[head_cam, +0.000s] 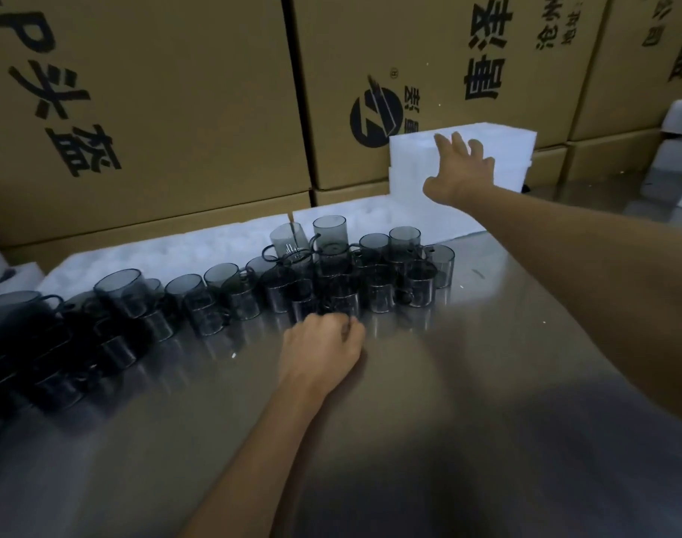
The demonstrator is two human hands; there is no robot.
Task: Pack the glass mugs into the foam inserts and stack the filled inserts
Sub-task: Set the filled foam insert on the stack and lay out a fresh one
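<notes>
Several dark smoked-glass mugs with handles stand in stacked rows across a shiny metal table, from the far left to the middle. Behind them lie flat white foam inserts with round pockets. At the back right rises a stack of white foam inserts. My right hand reaches out with fingers spread and touches the front of that stack. My left hand rests on the table just in front of the mugs, its fingers curled in a loose fist; nothing shows inside it.
Large brown cardboard cartons with black print form a wall right behind the table. More white foam pieces lie at the far right edge. Another bit of foam sits at the far left.
</notes>
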